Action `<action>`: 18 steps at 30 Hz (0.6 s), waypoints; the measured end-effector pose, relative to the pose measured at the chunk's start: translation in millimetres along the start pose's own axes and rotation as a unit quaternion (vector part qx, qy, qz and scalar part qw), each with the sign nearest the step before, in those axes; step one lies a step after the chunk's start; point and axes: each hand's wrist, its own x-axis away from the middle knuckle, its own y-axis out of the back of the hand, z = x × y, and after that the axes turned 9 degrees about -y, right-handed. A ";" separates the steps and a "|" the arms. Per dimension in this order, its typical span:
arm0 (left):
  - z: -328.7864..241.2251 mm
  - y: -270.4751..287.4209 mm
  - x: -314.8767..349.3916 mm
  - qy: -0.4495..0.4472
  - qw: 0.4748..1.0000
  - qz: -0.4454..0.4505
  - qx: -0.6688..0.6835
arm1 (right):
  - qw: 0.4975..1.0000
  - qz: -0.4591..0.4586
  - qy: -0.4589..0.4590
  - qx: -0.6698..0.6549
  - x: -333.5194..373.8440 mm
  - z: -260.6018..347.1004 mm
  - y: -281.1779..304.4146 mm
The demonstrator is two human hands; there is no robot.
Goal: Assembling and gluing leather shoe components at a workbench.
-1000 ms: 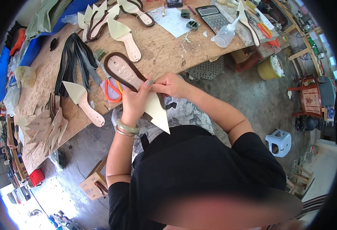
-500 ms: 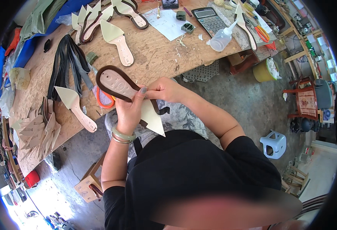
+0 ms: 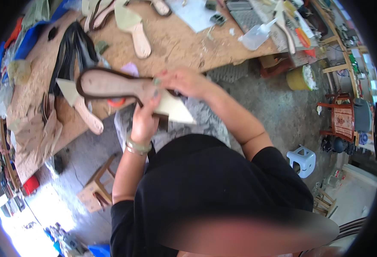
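A paddle-shaped leather piece (image 3: 111,83) lies across my hands, tan at its round end and cream at its pointed end. A dark brown strip (image 3: 79,85) follows its rounded edge. My left hand (image 3: 144,120) grips its middle from the near side, thumb on top. Over the far edge, the fingers of my right hand (image 3: 184,82) close on the piece beside the cream end; motion blurs them. A similar unedged leather piece (image 3: 82,107) rests at the table edge to the left. Orange-handled scissors (image 3: 116,102) are partly covered by the held piece.
The wooden table (image 3: 180,53) bears dark strips (image 3: 70,55), a pile of tan pieces (image 3: 36,132) and more leather pieces (image 3: 138,38). Farther right are a calculator (image 3: 246,19) and a clear squeeze bottle (image 3: 257,35). A blue stool (image 3: 302,160) stands on the floor.
The leather piece has turned, its round end swinging left and nearer, its pointed end moving right. My right hand has shifted up along its far edge. The whole view has also shifted slightly.
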 end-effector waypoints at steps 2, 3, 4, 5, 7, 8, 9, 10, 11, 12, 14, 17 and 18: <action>-1.1 4.2 -2.3 -0.061 0.996 0.007 0.063 | 0.988 0.035 0.009 0.151 -3.9 1.4 18.7; -4.0 5.6 -4.7 -0.086 0.993 0.016 0.073 | 0.995 0.011 -0.079 -0.058 6.7 4.3 22.2; -9.4 8.8 -4.8 -0.093 0.995 0.009 0.045 | 0.990 -0.015 -0.086 -0.111 6.8 5.2 23.5; -15.1 11.1 -5.8 -0.083 0.996 0.018 0.035 | 0.990 -0.011 -0.065 -0.122 11.4 4.1 17.1; -18.3 7.6 -3.5 -0.059 0.997 -0.004 0.045 | 0.991 -0.011 -0.004 -0.136 17.3 4.0 8.5; -18.8 6.0 -2.7 -0.059 0.997 -0.007 0.047 | 0.990 0.009 -0.044 -0.134 19.9 5.0 5.8; -20.6 6.5 -2.2 -0.053 0.998 -0.015 0.042 | 0.995 0.006 0.007 -0.103 20.6 5.9 1.6; -21.5 7.3 -1.7 -0.050 0.998 -0.015 0.045 | 0.997 -0.003 0.046 -0.066 21.1 6.8 -3.3; -22.2 8.4 -1.0 -0.049 0.998 -0.012 0.047 | 0.996 -0.013 0.086 -0.029 21.9 7.8 -8.3; -23.5 10.3 0.3 -0.043 0.998 -0.012 0.050 | 0.995 -0.012 0.074 -0.059 22.4 9.2 -11.1; -27.8 15.3 3.9 -0.039 0.998 -0.007 0.053 | 0.995 0.009 0.095 -0.041 14.9 11.0 -10.0; -31.7 19.3 10.7 -0.052 0.998 -0.006 0.037 | 0.996 0.002 0.088 -0.020 9.9 13.2 -15.7; -33.5 21.2 12.6 -0.047 0.998 -0.010 0.037 | 0.997 -0.008 0.080 -0.012 9.2 13.7 -18.4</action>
